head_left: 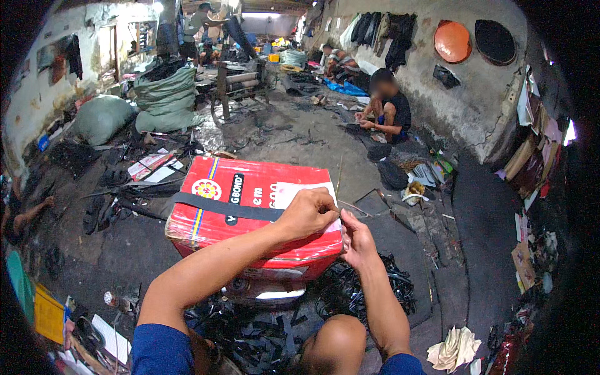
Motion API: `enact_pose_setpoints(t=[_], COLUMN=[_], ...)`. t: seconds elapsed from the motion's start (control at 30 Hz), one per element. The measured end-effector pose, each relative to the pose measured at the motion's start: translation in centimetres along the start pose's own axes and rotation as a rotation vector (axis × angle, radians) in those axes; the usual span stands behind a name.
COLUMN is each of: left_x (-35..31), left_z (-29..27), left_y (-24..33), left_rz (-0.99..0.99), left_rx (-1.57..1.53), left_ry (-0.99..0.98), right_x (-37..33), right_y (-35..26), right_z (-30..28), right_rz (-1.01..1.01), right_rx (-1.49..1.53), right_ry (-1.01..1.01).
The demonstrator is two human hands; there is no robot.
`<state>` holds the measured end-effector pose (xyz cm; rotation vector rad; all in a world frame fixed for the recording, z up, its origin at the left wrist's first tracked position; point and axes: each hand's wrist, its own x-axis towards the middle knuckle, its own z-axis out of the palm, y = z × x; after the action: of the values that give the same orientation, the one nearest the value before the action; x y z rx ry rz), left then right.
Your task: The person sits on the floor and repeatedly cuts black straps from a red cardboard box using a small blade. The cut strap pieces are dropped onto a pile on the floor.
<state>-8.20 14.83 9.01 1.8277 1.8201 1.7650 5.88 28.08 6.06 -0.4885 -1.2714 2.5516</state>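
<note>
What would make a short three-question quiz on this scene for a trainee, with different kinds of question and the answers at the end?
1. True or false: a dark strip lies across the top of the red box.

2. On the right-hand wall, what colour is the round thing beside the round black one? A, green; B, orange; C, white.

3. Fill in the blank: the left hand and right hand are together near the box's ____ end.

Key: 1, true; 2, B; 3, right.
</note>
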Motion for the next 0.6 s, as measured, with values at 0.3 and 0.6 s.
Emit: enact_pose_setpoints(t=[0.3,0.6], left_x=[-0.2,-0.4], left_z=[-0.3,-1.1], left_y=[-0.5,0.2], left_rz=[-0.088,-0.160], left_rx=[-0.001,-0.007], left_ry=[0.005,-0.020], right_x=[5.1,8.9], right_y=[-4.1,5.5], right_z=[3.7,-5.7], right_rz=[-0.625,-0.686], right_rx=[-1.412,-0.960], right_ry=[0.377,0.381])
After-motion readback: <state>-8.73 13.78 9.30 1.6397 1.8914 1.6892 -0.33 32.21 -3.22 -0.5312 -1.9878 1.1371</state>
